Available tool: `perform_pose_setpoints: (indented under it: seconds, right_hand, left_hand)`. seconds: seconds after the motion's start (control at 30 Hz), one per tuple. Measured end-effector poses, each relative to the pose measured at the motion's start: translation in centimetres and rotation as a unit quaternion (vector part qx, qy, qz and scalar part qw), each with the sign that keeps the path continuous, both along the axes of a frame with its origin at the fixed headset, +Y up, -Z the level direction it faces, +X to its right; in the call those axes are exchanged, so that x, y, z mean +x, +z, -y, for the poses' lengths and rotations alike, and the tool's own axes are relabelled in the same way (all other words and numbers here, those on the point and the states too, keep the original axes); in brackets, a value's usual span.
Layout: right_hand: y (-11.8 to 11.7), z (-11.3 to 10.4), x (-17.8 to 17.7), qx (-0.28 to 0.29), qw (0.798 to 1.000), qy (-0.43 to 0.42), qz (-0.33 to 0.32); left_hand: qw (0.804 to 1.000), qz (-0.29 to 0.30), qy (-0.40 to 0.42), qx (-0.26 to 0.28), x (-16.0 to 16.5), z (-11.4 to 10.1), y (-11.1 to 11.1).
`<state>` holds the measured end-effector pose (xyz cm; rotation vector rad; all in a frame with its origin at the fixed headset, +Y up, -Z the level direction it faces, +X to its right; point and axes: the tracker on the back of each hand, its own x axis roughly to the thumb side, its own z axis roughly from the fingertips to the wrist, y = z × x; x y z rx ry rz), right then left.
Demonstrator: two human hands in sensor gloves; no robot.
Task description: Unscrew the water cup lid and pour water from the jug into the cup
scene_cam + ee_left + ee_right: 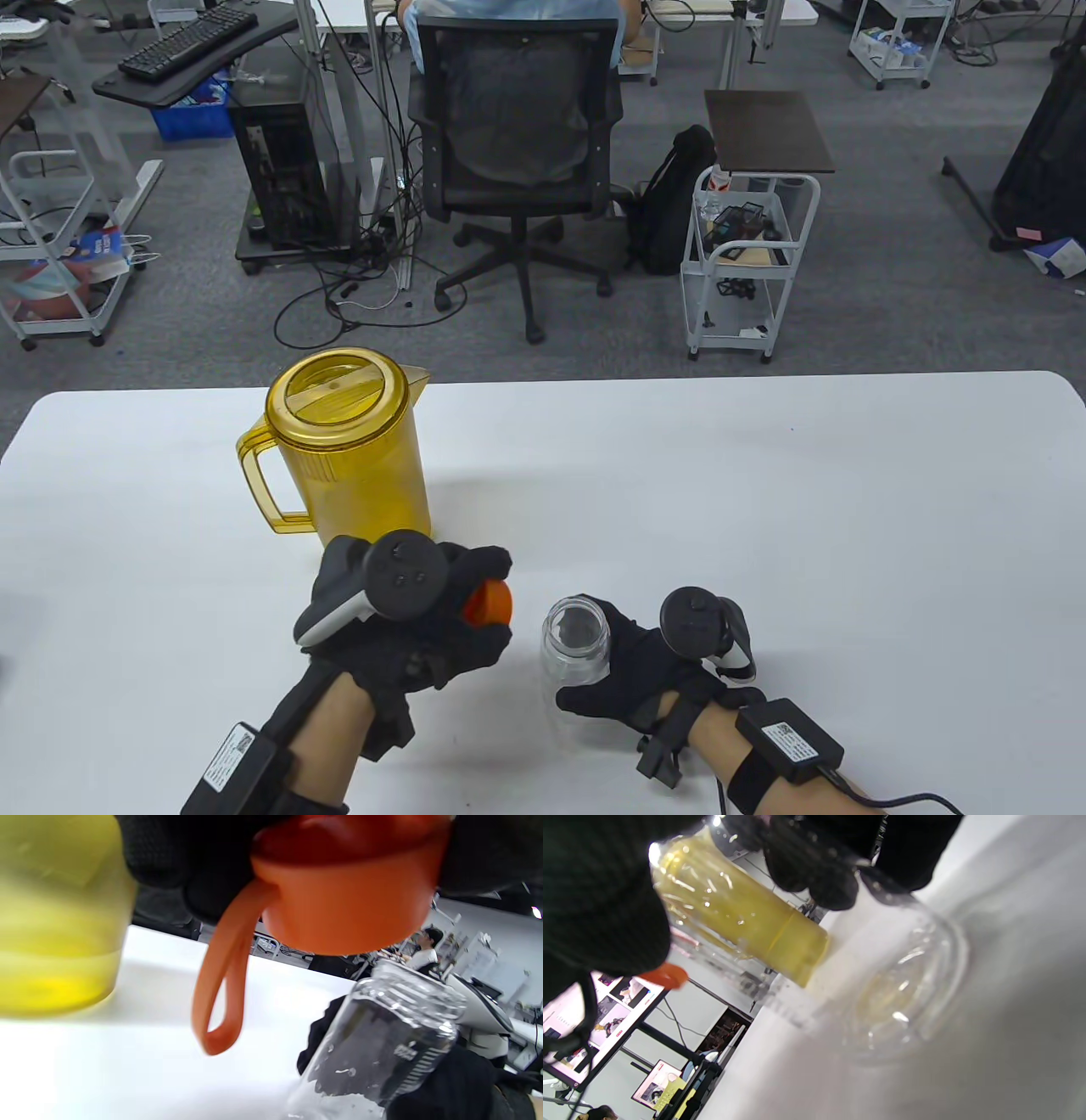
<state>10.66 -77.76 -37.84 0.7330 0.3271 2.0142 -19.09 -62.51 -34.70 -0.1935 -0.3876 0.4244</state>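
My left hand (475, 607) grips the orange lid (489, 604), which is off the cup and held just to its left. In the left wrist view the lid (343, 899) hangs from my fingers with its orange strap loop (220, 984) dangling. The clear water cup (577, 641) stands on the table with its mouth uncovered, and my right hand (632, 671) wraps around its side. The cup (382, 1043) looks empty. The yellow lidded jug (352, 446) stands on the table behind my left hand, handle to the left. Through the cup's wall (882, 993) the jug (742, 916) shows as a yellow shape.
The white table (764, 509) stretches wide to the right and behind the cup. Beyond its far edge stand an office chair (517, 161) and a white wheeled cart (747, 255) on the grey floor.
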Motion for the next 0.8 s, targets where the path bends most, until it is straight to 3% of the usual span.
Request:
perform_pose_setpoints:
  seconds: [0.23,0.4,0.63,0.8]
  right_hand:
    - [0.0,0.0,0.0,-0.001,1.0,0.001,0.0]
    - [0.0,0.0,0.0,-0.001,1.0,0.001,0.001]
    - [0.0,0.0,0.0,-0.002,1.0,0.003,0.001]
    - [0.0,0.1,0.0,-0.003,1.0,0.004,0.001]
  left_hand:
    - [0.991,-0.054,0.086,-0.087,-6.4,5.0,0.2]
    - [0.985,-0.09,0.083,-0.12,-9.2,7.5,0.2]
    - [0.976,-0.172,0.106,-0.085,-12.9,8.5,0.6]
    - [0.971,-0.232,0.052,-0.036,-15.0,9.0,1.0]
